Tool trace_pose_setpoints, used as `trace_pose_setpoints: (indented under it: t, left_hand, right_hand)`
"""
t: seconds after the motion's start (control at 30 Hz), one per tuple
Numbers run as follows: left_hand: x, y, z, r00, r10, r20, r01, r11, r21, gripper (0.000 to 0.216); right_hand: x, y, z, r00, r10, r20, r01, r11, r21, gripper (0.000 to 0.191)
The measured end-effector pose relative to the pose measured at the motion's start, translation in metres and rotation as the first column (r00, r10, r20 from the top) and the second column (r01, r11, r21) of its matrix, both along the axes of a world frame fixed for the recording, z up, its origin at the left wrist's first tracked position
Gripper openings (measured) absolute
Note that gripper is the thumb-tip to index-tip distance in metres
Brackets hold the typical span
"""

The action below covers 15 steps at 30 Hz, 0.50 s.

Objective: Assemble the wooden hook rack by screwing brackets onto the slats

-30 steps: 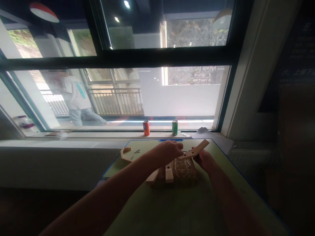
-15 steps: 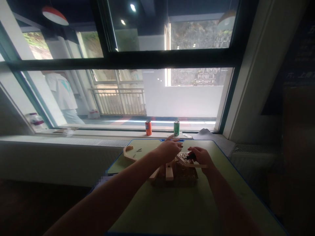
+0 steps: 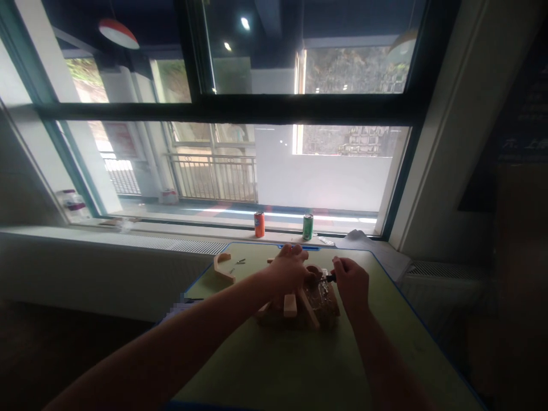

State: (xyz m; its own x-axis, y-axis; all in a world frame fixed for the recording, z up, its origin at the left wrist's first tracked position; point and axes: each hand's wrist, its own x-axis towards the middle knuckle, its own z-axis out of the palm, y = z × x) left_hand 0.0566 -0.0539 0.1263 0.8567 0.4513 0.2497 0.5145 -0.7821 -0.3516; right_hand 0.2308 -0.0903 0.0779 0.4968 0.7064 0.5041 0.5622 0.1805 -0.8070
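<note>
My left hand is closed over a wooden assembly, its fingers curled at the far side of a round wooden part. Light wooden bars stick out towards me below that hand. In my closed right hand is a dark-handled screwdriver, pointing left at the round part. Whether its tip touches the wood, I cannot tell. Beneath the assembly, a brown package with shiny clear plastic lies on the green table.
A curved wooden piece and some small metal screws lie at the table's far left. An orange can and a green can stand on the windowsill. Grey cloth drapes beside the table's far right corner.
The wooden assembly has turned, so one bar now points towards me instead of right. My left hand has moved down onto it. The screwdriver now points left. The person outside has left view.
</note>
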Motion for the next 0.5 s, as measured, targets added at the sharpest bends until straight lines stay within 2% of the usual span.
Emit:
trace_pose_setpoints:
  t: [0.13, 0.23, 0.4, 0.5]
  left_hand:
    - [-0.004, 0.007, 0.001, 0.985, -0.120, -0.123, 0.133, 0.986, 0.104, 0.013]
    - [-0.003, 0.016, -0.005, 0.967, -0.196, -0.165, 0.215, 0.971, 0.106, 0.017]
    - [0.000, 0.026, -0.016, 0.952, -0.245, -0.181, 0.260, 0.964, 0.062, 0.010]
    - [0.000, 0.026, -0.017, 0.949, -0.243, -0.199, 0.257, 0.965, 0.047, 0.011]
  right_hand:
    - [0.002, 0.003, -0.002, 1.000, -0.001, -0.026, 0.001, 1.000, 0.000, 0.038]
    - [0.006, 0.004, -0.003, 0.989, -0.041, -0.142, 0.044, 0.999, 0.014, 0.039]
    - [0.019, 0.009, -0.008, 0.928, -0.231, -0.291, 0.276, 0.953, 0.123, 0.041]
    - [0.023, 0.015, -0.012, 0.894, -0.213, -0.395, 0.287, 0.948, 0.138, 0.043]
